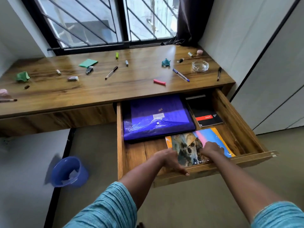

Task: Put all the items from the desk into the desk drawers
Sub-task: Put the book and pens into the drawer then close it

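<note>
Drawer [234,122] under the desk [98,91] stands pulled out, with both hands inside at its front. Left hand [171,161] sits at the left edge of a colourful booklet [212,136], thumb on the drawer's front rim. Right hand [212,148] lies on the cover, fingers bent down. Blur hides whether either hand truly grips it. Behind the booklet lie a purple folder [158,119] and a black booklet [207,116]. On the desk remain a blue pen [181,75], a black pen [111,72], a pink marker [159,82], a green cloth [88,63] and a glass ashtray [200,66]
</note>
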The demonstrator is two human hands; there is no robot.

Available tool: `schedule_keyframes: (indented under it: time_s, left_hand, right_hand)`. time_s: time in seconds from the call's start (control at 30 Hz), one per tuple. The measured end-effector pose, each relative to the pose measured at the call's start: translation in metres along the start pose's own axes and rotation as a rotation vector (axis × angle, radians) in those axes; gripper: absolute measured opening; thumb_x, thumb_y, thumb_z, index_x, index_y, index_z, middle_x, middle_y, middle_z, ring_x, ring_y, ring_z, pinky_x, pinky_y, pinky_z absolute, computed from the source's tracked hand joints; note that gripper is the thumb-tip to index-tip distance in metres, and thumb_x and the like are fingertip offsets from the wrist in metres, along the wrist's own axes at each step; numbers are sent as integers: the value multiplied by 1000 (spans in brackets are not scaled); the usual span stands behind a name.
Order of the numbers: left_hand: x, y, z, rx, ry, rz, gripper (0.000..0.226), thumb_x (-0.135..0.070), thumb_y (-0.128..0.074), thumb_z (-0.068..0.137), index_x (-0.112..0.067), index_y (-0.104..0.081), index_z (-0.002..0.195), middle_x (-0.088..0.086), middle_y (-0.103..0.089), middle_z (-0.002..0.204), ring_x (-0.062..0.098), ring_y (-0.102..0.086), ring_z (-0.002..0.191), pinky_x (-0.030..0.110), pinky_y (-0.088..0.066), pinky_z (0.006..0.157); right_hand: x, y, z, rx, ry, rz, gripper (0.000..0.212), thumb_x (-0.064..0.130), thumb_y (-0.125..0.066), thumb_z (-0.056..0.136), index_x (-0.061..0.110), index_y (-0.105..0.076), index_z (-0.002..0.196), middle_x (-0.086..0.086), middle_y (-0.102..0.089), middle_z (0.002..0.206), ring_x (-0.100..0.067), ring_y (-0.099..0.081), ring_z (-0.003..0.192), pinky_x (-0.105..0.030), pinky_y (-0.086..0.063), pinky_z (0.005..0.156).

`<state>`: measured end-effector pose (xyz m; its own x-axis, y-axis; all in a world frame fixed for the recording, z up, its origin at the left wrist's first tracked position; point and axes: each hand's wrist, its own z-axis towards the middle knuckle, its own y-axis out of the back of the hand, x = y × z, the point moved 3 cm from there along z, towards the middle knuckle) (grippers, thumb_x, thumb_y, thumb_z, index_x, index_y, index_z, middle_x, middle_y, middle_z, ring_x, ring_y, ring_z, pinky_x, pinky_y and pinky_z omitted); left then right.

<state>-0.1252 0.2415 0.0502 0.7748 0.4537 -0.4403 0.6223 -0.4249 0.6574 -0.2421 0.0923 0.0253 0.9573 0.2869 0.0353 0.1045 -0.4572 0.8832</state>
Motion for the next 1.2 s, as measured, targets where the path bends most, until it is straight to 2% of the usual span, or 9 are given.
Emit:
schedule_keyframes:
  time_s: [0.1, 0.23, 0.4, 0.53, 0.73, 0.9, 1.07, 1.13, 1.2]
  left_hand:
    - [-8, 4, 8, -3, -99, 133, 77, -70, -69, 62, -13, -62, 113, 5, -67, 109, 23, -61, 98, 35, -53, 86]
    - [-9, -3, 24, 31, -104, 170, 80, -73, -67, 56, -11, -65, 108, 7, -69, 106, 26, -64, 95, 35, -56, 83]
    - [2, -8, 23, 243, 86, -173, 64, -51, -77, 67, -18, -56, 116, 3, -59, 111, 21, -56, 102, 32, -45, 89]
    - [5, -11, 38, 274, 85, -385, 98, -46, -86, 50, -9, -48, 132, 7, -56, 130, 22, -54, 115, 35, -43, 104]
    - [0, -5, 46, 165, 57, -684, 57, 2, -71, 77, -3, -49, 129, 15, -55, 134, 27, -52, 125, 39, -39, 111]
    - [-24, -3, 52, 135, 63, -708, 58, -2, -73, 76, 2, -49, 129, 14, -56, 131, 20, -61, 108, 26, -47, 101]
    - [-42, -5, 65, 108, 192, -645, 57, -15, -75, 78, -6, -52, 130, 9, -57, 131, 18, -54, 120, 31, -41, 107]
    - [-50, 2, 69, 109, 229, -497, 61, -32, -77, 76, -9, -56, 128, 6, -59, 129, 19, -56, 118, 37, -41, 108]
    - [-59, 17, 71, 64, 276, -393, 56, -34, -72, 81, -9, -55, 128, 8, -58, 129, 23, -57, 114, 37, -44, 106]
  right_hand:
    - [-9, 11, -17, -65, -33, 107, 44, 38, -54, 92, 7, -56, 123, -14, -58, 127, -30, -56, 115, -32, -46, 89]
    - [-23, 18, -33, -64, -64, 58, 49, 41, -50, 93, 6, -53, 128, -14, -56, 131, -30, -55, 118, -31, -47, 90]
    - [-27, 18, -23, -25, -43, -12, 42, 34, -51, 93, 7, -55, 125, -11, -58, 128, -26, -57, 116, -29, -48, 89]
    - [-19, 5, 5, 88, 50, -66, 51, 32, -59, 89, 12, -46, 134, -12, -47, 139, -29, -45, 129, -34, -41, 103]
    - [-28, -1, 43, 233, 35, -65, 92, 32, -73, 79, 7, -17, 148, -16, -23, 152, -35, -28, 139, -44, -33, 111]
    - [-34, 5, 65, 252, 79, -151, 72, 26, -74, 79, 3, -41, 139, -13, -30, 149, -34, -33, 135, -45, -37, 108]
    - [-50, 12, 71, 246, 93, -162, 62, 26, -72, 80, 6, -48, 134, -12, -35, 145, -33, -37, 133, -40, -39, 107]
    - [-54, 23, 75, 269, 121, -160, 58, 29, -75, 77, 6, -55, 127, -9, -46, 139, -25, -48, 127, -31, -45, 99]
    - [-54, 44, 82, 286, 174, -175, 42, 32, -74, 78, 7, -63, 111, -7, -59, 125, -18, -60, 113, -26, -48, 86]
